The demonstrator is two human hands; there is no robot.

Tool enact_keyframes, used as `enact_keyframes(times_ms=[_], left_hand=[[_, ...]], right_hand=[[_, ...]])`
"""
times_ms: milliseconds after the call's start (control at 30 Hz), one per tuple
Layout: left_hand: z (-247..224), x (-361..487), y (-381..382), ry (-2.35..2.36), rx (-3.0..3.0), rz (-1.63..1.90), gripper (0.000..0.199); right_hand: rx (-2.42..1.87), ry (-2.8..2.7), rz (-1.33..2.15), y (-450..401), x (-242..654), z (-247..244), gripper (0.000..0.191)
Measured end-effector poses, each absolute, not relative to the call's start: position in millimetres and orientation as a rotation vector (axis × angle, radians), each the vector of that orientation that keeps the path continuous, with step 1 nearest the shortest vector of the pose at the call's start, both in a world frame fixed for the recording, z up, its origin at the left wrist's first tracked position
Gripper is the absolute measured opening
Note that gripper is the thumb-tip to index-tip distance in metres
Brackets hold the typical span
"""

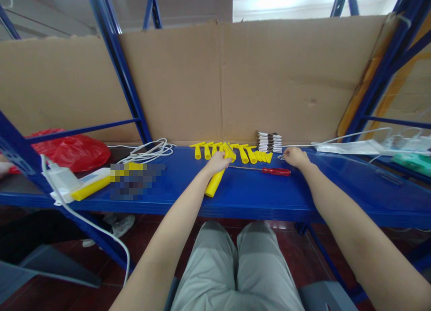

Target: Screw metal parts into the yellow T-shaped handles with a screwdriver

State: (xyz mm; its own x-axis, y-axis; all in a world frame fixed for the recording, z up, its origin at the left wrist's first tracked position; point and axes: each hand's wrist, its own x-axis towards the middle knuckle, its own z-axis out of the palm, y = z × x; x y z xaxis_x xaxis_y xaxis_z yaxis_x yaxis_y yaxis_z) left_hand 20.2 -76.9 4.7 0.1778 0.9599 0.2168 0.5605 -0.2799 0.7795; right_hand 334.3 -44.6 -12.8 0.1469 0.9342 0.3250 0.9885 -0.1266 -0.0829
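Note:
My left hand (217, 163) is closed round a yellow tool with a thick round handle (214, 184), whose head points away from me. Fingers bent together, my right hand (295, 157) rests at a small pile of shiny metal pieces (280, 157); whether it pinches one is too small to tell. Between the hands lies a screwdriver with a red handle (276, 171), its shaft toward my left hand. Behind it stand several yellow T-shaped parts (243, 154) in a row, with small flat yellow pieces (263, 157) beside them. A stack of white and brown packets (269, 142) sits against the cardboard.
The blue shelf (256, 194) has a cardboard wall (269, 82) behind it. At left are a coiled white cable (153, 151), a white power strip (96, 178) and a red bag (72, 151). A clear plastic bag (350, 147) lies at right. Part of another person shows far left.

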Motion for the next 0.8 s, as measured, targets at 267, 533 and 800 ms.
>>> enact_keyframes(times_ms=[267, 533, 800], left_hand=[[3.9, 19.8, -75.6, 1.426, 1.893, 0.926, 0.025], [5.0, 22.9, -81.3, 1.343, 1.78, 0.943, 0.024], [7.1, 45.7, -81.0, 1.174, 1.455, 0.963, 0.014]], right_hand=[[-2.078, -1.833, -0.253, -45.3, 335.7, -13.2, 0.026], [-2.039, -1.831, -0.176, -47.2, 334.9, -13.0, 0.027], [-1.986, -1.804, -0.197, -45.1, 337.7, -15.0, 0.026]])
